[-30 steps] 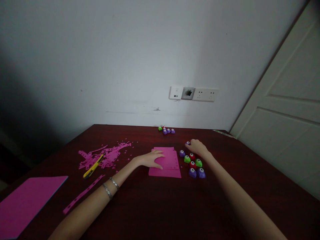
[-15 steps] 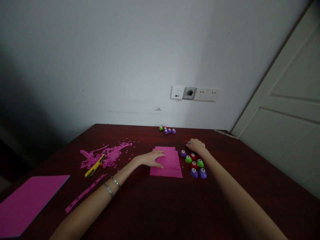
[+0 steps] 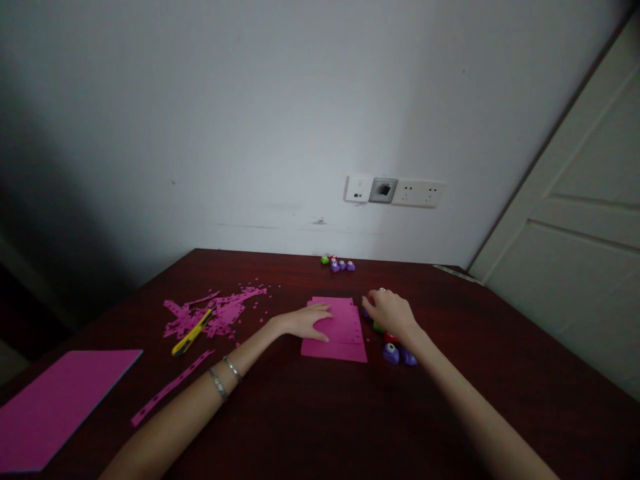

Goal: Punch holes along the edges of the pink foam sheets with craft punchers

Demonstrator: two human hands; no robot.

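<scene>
My left hand (image 3: pixel 306 323) lies with spread fingers on a small stack of pink paper sheets (image 3: pixel 343 327), which has small holes along its right edge. My right hand (image 3: pixel 393 312) is over the cluster of small eye-topped craft punches, its fingers curled down and closed at the cluster's far left. A craft punch seems to be in the fingers; its colour is mostly hidden. At the front of the cluster stands a purple craft punch (image 3: pixel 391 353), close to a red one (image 3: pixel 391 339). Part of a green one (image 3: pixel 379 327) shows under the hand.
Several more craft punches (image 3: pixel 335 265) stand near the wall. On the left lie pink punched scraps (image 3: pixel 227 317), a yellow utility knife (image 3: pixel 193 332), a holed pink strip (image 3: pixel 173 388) and a large pink sheet (image 3: pixel 65 400). A ruler-like strip (image 3: pixel 457 273) lies far right.
My right hand has moved nearer and now covers much of the craft punch cluster; before, it was beyond it at a single punch. My left hand stays on the pink paper.
</scene>
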